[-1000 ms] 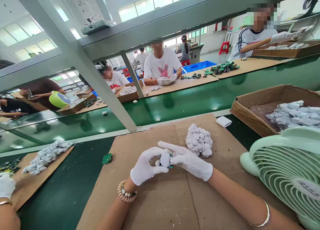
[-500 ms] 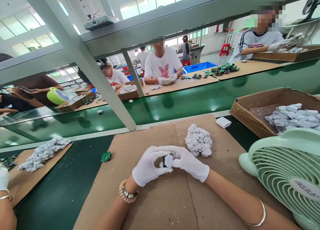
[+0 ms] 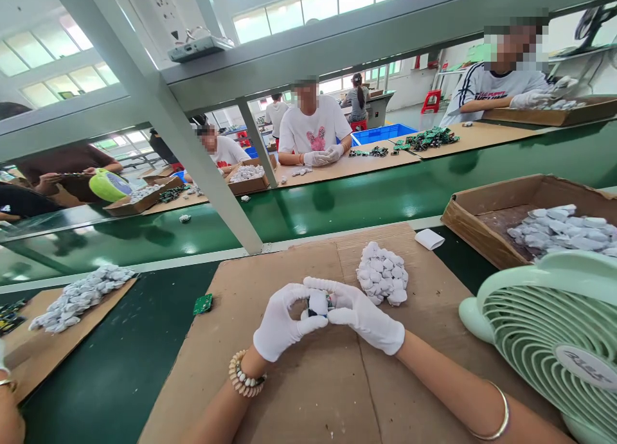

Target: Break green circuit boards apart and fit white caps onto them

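Note:
Between my gloved hands is a small circuit board with a white piece on it [image 3: 318, 302], held a little above the cardboard sheet [image 3: 289, 392]. My left hand [image 3: 284, 322] grips its left side between thumb and fingers. From the right, my right hand [image 3: 364, 315] pinches the other edge, its fingertips partly covering the board. Just beyond my right hand lies a pile of white pieces [image 3: 382, 272]. A lone green circuit board [image 3: 203, 303] rests at the cardboard's left edge.
A green fan [image 3: 554, 328] stands close on the right, before a cardboard box [image 3: 475, 229] of white pieces. A folded white piece [image 3: 429, 239] lies near it. Another white pile [image 3: 87, 296] is at left. Across the green conveyor belt [image 3: 337, 203], several people sit working.
My hands have turned the board slightly and shifted it a little left, so the white piece now faces up more. Small items on the conveyor have moved left.

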A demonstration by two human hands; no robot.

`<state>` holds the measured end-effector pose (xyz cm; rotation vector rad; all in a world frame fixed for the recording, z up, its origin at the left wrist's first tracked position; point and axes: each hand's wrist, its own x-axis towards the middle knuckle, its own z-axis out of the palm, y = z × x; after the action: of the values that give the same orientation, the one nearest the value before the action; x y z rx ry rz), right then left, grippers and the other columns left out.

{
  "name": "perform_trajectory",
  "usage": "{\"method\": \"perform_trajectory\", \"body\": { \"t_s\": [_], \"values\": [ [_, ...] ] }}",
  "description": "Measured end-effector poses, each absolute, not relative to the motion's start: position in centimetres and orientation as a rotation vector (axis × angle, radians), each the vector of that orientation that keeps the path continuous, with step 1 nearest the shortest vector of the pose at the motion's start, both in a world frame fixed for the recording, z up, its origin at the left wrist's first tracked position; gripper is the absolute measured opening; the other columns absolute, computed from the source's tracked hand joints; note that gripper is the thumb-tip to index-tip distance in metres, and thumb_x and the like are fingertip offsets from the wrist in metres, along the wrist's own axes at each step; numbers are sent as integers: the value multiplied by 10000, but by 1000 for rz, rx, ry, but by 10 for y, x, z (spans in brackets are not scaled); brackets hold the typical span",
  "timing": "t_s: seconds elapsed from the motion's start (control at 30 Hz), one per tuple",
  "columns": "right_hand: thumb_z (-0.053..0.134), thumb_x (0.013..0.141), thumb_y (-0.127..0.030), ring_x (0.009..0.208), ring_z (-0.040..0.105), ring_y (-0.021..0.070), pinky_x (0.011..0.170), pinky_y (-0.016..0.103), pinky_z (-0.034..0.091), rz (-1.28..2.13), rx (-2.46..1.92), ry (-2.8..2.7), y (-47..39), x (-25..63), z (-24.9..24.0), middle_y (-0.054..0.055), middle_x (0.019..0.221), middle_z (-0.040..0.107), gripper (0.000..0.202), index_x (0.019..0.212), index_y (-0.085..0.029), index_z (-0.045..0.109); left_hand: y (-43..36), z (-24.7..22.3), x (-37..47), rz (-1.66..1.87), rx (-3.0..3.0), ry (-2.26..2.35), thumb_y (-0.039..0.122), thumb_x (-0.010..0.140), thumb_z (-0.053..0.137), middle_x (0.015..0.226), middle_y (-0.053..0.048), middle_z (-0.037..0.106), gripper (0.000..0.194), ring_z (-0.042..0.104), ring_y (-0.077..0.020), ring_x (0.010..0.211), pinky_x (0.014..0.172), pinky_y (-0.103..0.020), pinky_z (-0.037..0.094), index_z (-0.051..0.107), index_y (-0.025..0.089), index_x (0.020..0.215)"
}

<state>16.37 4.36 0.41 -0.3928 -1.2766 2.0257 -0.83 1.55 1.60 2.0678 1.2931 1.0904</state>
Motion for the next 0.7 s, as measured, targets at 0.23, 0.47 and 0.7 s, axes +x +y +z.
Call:
{"method": "perform_trajectory", "body": {
  "t_s": [0.23, 0.47, 0.7],
  "values": [
    [577, 610, -75, 810, 583, 169, 797, 339, 432, 1985, -485, -1211, 44, 158, 3, 6, 845, 651, 587, 1183, -200, 561, 16, 14, -5, 1048, 2171, 1346, 417, 678, 700, 795, -36, 685, 248, 606, -177, 766, 717, -300, 495, 676, 206, 807],
    [597, 732, -231, 864, 599, 189, 840, 370, 417, 2131, -401, -1197, 45, 161, 11, 39, 853, 654, 602, 1302, -161, 416, 14, 11, -4, 1168, 2229, 1418, 375, 661, 714, 874, -41, 684, 315, 620, -188, 825, 763, -326, 498, 643, 212, 922],
    [677, 736, -317, 736, 591, 131, 688, 281, 433, 1965, -533, -1234, 38, 157, 8, 5, 798, 599, 590, 1265, -163, 464, 14, 2, -2, 1194, 2347, 1417, 338, 662, 713, 888, -49, 672, 341, 619, -193, 823, 746, -337, 499, 616, 216, 966]
  ]
}}
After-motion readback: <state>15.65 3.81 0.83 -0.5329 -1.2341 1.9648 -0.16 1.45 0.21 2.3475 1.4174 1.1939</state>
